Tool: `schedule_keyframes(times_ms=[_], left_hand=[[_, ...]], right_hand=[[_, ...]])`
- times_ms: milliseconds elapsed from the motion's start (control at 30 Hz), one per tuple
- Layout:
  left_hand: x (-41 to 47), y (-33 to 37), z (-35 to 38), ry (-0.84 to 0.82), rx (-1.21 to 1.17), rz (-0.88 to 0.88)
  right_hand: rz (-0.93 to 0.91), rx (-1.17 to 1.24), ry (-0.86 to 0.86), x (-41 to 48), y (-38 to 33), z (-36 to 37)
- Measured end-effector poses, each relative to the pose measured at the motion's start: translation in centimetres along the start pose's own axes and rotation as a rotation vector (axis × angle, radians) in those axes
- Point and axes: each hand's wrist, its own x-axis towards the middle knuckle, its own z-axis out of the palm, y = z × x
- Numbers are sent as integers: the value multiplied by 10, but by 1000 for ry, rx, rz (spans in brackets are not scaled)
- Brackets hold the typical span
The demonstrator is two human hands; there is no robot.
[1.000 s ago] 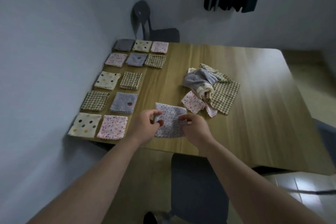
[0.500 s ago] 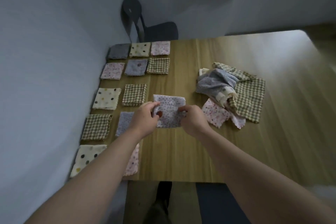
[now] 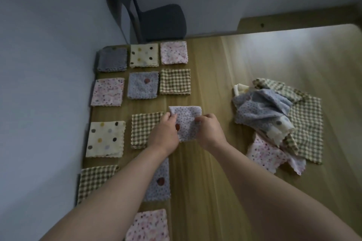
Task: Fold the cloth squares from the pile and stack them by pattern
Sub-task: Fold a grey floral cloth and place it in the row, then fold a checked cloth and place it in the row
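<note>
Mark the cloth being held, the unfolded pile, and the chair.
held cloth [image 3: 187, 121]: head view, dotted middle.
unfolded pile [image 3: 262, 107]: head view, blue cloth on top.
chair [image 3: 162, 21]: head view, seat.

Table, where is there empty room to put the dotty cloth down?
Bare wood runs between the folded stacks and the loose pile, and across the far right corner of the table behind that pile. The left side by the wall is crowded with them.

Wooden table [image 3: 205, 201] bears folded cloth squares [image 3: 144, 55] in rows left of, beyond and nearer than the gripped lilac cloth [image 3: 188, 121]; a loose pile of unfolded cloths [image 3: 262, 109] lies to its right.
</note>
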Motion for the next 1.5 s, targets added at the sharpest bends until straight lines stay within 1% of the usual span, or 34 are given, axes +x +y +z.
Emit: schedule_keyframes(times_ms=[200,367,433,534,667,800,934,1067,1167,1200,1334,1367,1434,1501], left_hand=[[35,-16,8,-50,67,22],[37,-18,9,-89,112,-1],[33,-15,7,-78,151,-11],[28,-10,2,-1,228,-5],[21,2,-6,42,265,49],[1,27,-8,31,173,175],[-30,54,-3,-26,25,270],[-73,91,8,-49,-55,360],[-104,114,17,-62,-99,374],[-126,128,23,-63,-100,384],[-183,158,40,-45,-80,412],[-215,175,51,-26,-76,439],[-246,194,63,7,-87,462],[-299,221,87,62,-96,474]], right_hand=[[35,-23,-19,30,-1,16],[64,-29,-11,27,-2,19],[78,-53,-19,23,-3,18],[94,-63,-25,17,-4,13],[78,-8,10,4,-3,3],[112,62,89,-23,9,-20],[132,97,180,-64,30,-50],[130,127,259,-119,60,-80],[139,203,315,-155,81,-92],[145,232,332,-181,94,-99],[162,249,330,-246,129,-117],[145,221,326,-280,150,-125],[126,160,294,-312,179,-135],[90,120,294,-365,217,-146]])
